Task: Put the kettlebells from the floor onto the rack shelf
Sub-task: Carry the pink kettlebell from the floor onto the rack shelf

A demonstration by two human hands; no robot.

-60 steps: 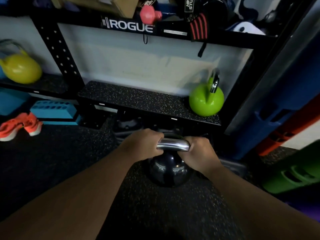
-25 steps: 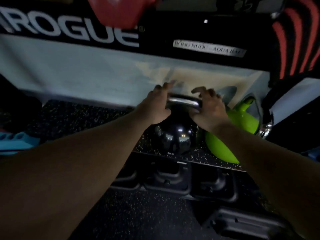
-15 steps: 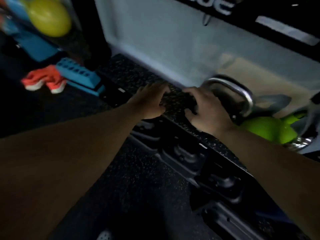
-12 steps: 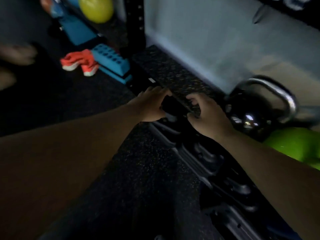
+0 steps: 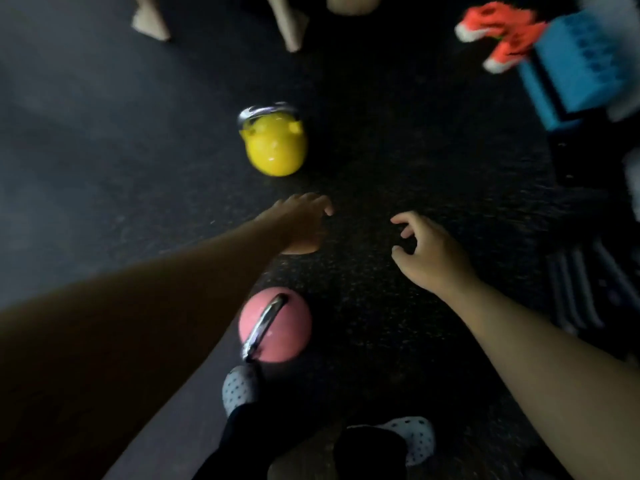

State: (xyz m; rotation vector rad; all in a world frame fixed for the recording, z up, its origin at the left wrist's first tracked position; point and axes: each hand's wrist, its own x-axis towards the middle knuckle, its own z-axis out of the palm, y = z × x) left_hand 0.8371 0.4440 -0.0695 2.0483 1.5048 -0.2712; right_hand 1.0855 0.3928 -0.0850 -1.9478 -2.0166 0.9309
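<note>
Kettlebells: yellow [image 5: 276, 147], pink [image 5: 276, 325] on floor [image 5: 104, 133] | hands: left [image 5: 300, 223], right [image 5: 427, 252] empty, spread | shoes [image 5: 498, 34] far right

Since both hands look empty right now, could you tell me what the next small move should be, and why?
Probably lower both hands onto the pink kettlebell's handle. The left hand and right hand hang open over bare floor, holding nothing. The pink kettlebell sits nearest the feet, handle up; the yellow kettlebell stands farther off.
</note>
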